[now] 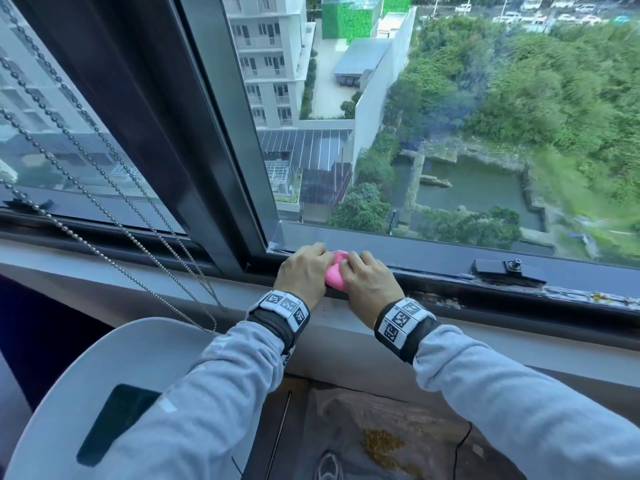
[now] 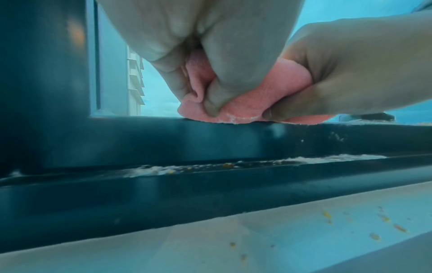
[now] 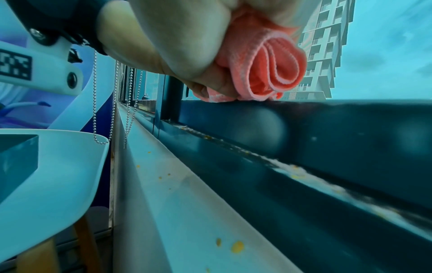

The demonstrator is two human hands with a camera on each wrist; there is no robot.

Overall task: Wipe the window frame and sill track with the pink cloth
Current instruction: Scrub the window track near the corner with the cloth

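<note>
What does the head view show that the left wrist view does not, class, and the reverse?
Only the head view shows the window latch, bead chains and white chair. Only the left wrist view shows whitish grime in the sill track and yellow crumbs on the ledge. Both show the left hand and right hand gripping the pink cloth on the dark frame.

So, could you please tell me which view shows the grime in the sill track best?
The left wrist view: the whitish grime runs across the sill track, close and unobstructed. The right wrist view shows it receding at an angle; the head view shows only faint residue near the right edge.
</note>
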